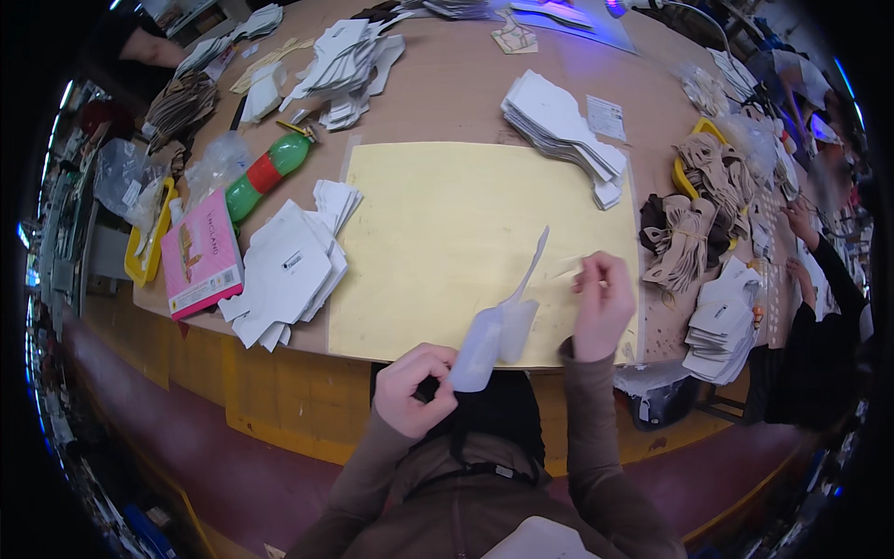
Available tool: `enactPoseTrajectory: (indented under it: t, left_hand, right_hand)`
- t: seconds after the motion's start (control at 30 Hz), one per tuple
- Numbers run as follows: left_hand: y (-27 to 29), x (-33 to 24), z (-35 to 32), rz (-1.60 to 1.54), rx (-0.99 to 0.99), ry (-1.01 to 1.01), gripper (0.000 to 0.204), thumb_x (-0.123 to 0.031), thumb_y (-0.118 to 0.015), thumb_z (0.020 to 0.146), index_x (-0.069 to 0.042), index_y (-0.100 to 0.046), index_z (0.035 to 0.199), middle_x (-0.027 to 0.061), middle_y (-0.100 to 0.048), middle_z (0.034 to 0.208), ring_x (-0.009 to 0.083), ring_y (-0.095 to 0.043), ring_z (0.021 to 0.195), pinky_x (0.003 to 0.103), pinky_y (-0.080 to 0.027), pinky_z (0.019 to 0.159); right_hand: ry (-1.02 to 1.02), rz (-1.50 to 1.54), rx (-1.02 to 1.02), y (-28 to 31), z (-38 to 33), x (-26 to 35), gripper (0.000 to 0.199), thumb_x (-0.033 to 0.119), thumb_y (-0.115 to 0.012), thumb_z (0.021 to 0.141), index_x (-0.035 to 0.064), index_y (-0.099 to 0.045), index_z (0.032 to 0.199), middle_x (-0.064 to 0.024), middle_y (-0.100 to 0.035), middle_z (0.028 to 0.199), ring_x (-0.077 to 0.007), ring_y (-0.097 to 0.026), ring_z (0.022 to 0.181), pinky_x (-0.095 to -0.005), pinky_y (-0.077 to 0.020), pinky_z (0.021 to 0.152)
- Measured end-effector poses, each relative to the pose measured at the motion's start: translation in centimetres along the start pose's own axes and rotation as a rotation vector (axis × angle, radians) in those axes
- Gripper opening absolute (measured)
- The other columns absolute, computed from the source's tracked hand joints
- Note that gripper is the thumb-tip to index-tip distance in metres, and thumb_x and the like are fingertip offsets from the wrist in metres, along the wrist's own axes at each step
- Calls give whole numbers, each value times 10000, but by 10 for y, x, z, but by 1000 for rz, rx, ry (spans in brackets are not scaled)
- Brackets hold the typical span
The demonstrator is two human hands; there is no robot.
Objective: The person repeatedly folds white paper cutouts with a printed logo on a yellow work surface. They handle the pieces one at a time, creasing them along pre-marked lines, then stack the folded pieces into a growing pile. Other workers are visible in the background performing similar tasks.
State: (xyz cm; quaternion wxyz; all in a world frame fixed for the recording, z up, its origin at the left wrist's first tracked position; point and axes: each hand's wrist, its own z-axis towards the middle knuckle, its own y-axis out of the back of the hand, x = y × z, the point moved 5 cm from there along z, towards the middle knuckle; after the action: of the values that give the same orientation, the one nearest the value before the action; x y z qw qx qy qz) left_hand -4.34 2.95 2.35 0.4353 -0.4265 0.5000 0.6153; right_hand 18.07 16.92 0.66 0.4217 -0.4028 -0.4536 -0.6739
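Observation:
My left hand is closed at the front edge of the table, its fingertips pinching the lower end of a thin white cut piece. That piece is curled and stands tilted, with a narrow tail rising over the yellow sheet. To the right of it, my right hand is raised over the sheet with its fingers drawn together. A faint pale sliver shows by those fingertips, too thin to make out. Another white piece lies against my lap at the lower edge.
White cut pieces lie in a left stack, a far stack and a right stack. Left are a pink book, a green bottle and a yellow tray. Beige strap bundles lie right, near a co-worker's arm.

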Motion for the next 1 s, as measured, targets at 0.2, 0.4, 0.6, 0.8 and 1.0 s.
enactPoseTrajectory:
  t: [0.2, 0.4, 0.6, 0.8, 1.0]
  left_hand:
    - [29, 21, -2, -71, -175, 72, 70, 54, -608, 774, 23, -562, 816, 131, -664, 933, 186, -620, 831, 283, -489, 812]
    - [36, 48, 12, -285, -193, 140, 32, 51, -560, 892, 36, -574, 916, 81, -643, 946, 134, -598, 869, 264, -470, 872]
    - [38, 86, 25, -550, -306, 350, 110, 2, -547, 979, 48, -573, 1075, 60, -655, 984, 110, -646, 905, 279, -548, 876]
    - [35, 101, 23, -527, -316, 448, 247, -62, -644, 975, 62, -579, 1178, 91, -684, 1049, 128, -671, 954, 268, -558, 866]
    - [22, 104, 30, -462, -245, 481, 291, -71, -694, 951, 58, -597, 1193, 84, -694, 1050, 111, -671, 940, 247, -552, 847]
  right_hand:
    - [23, -41, -412, 130, 16, -43, 114, 1, -615, 979, -58, -671, 1059, -82, -692, 929, -128, -661, 780, -256, -551, 725]
    - [-120, 328, -365, 349, -11, -121, 201, 22, -641, 973, -41, -618, 1162, -51, -634, 1044, -80, -587, 858, -184, -474, 714]
    - [86, 1323, -215, 524, -67, -268, 423, 71, -453, 1069, 39, -414, 1489, -97, -520, 1343, -150, -626, 987, -211, -591, 827]
    - [-897, 266, -582, 348, -124, -376, 413, 95, -447, 1070, 27, -421, 1476, -105, -489, 1482, -230, -596, 1202, -298, -584, 930]
    - [-966, 28, -173, 151, -116, -319, 372, 82, -465, 1054, 4, -449, 1417, -130, -513, 1419, -244, -605, 1167, -312, -583, 910]
